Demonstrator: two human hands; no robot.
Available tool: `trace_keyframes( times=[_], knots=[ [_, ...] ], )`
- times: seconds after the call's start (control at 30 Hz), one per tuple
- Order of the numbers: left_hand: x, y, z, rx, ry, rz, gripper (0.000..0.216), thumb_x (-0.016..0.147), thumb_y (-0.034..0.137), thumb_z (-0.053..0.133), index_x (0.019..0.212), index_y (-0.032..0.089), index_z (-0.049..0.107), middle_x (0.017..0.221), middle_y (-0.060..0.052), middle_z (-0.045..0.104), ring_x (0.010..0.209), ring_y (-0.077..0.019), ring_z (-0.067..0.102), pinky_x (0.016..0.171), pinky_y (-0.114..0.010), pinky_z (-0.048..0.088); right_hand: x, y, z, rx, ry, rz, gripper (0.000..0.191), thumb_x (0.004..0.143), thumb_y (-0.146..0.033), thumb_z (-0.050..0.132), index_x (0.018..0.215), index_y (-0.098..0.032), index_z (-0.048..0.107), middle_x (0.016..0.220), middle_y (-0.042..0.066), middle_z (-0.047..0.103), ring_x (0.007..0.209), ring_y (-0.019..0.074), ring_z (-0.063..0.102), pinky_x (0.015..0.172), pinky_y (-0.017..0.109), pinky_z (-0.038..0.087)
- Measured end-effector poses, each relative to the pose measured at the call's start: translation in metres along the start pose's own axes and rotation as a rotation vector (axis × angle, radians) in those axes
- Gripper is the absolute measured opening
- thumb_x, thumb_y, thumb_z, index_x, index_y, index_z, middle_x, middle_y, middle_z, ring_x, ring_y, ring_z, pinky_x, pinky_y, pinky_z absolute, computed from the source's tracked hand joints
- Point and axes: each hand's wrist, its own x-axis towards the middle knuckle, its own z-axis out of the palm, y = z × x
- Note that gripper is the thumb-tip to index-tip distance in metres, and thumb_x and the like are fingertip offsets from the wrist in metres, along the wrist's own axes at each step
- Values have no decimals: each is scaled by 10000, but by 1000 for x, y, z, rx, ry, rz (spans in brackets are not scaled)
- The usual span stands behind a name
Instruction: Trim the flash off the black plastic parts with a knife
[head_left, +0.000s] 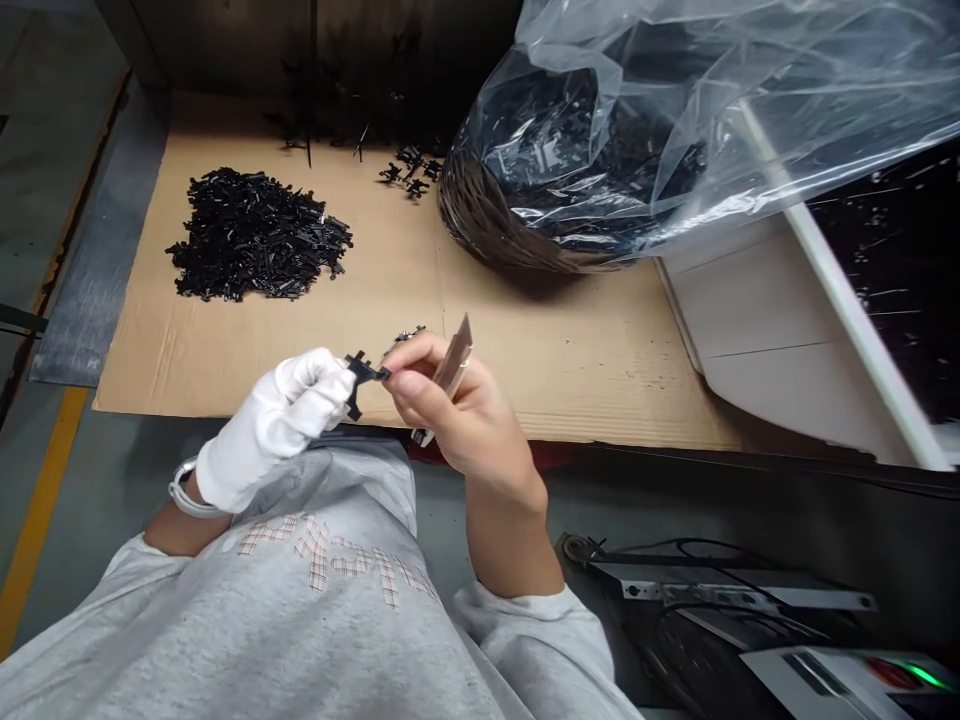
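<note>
One black part (360,371), ends partly hidden, in pinched fingers (418,349): left hand (289,415), right hand (471,420).

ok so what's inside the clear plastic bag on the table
Through the clear plastic bag, a heap of small black pieces shows. Folds and glare blur their shapes, and whatever lies deeper is covered by the pieces on top.

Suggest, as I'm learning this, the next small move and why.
Perhaps pull gently with the bare right hand: it seems to pinch one end of the branched black part, the white-gloved left hand grips the other, and the metal knife points away.
</note>
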Motion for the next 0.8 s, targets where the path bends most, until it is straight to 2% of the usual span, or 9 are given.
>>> trace_keyframes(
  times=[0.07,0.2,0.27,0.37,0.47,0.53,0.63,0.73,0.8],
  knots=[
    [2,0,1,49,-18,24,270,849,333,587,671,172,463,635,28,432,568,-70,357,553,-204,369,2,2,0,-16,-1,7,265,857,-416,668,800,-164,611,561,-84,375,461,35,297,397,181,219],
    [5,-2,-2,90,40,-11,323,858,426,573,687,178,454,653,26,438,579,-77,372,544,-207,358,6,2,-3,51,-42,68,283,905,-420,592,806,-156,620,567,-77,397,440,34,277,389,188,208],
    [6,-3,-4,97,38,-1,328,869,441,551,694,183,448,651,30,430,571,-77,368,541,-205,356,7,0,-2,21,-18,63,281,897,-430,595,828,-159,621,590,-70,423,441,36,285,390,191,217],
    [11,-6,-5,195,-19,68,290,905,383,495,698,185,445,642,36,431,563,-80,365,554,-208,361,9,-2,-2,-171,45,15,270,863,-430,636,811,-166,607,613,-54,466,490,54,358,435,201,284],
    [22,-16,-9,467,-31,132,226,920,321,456,740,187,485,694,16,506,630,-102,453,635,-227,392,16,2,-12,-452,51,17,252,892,-392,585,776,-168,590,636,-29,516,556,82,432,511,220,350],
    [32,-27,-16,760,53,119,219,940,339,419,842,190,546,766,-17,580,713,-141,534,703,-262,407,22,10,-29,-722,17,93,254,921,-364,520,772,-170,586,649,-13,550,583,102,464,555,234,372],
    [44,-42,-35,1104,274,17,292,952,395,390,1010,186,585,881,-75,666,819,-211,620,764,-312,420,31,22,-60,-1078,-5,236,240,920,-287,479,730,-176,575,662,16,598,619,138,512,602,259,372],
    [47,-46,-55,1186,386,-110,325,948,397,394,1095,182,590,979,-97,704,925,-253,652,782,-330,426,36,26,-75,-1206,30,300,217,894,-247,502,696,-182,566,675,52,622,630,179,537,602,285,340],
    [46,-43,-64,1186,415,-162,340,951,407,389,1116,187,588,980,-88,714,930,-254,657,769,-325,425,41,23,-69,-1278,84,311,171,889,-245,515,750,-180,589,754,91,654,671,211,565,604,296,327]
  ],
)
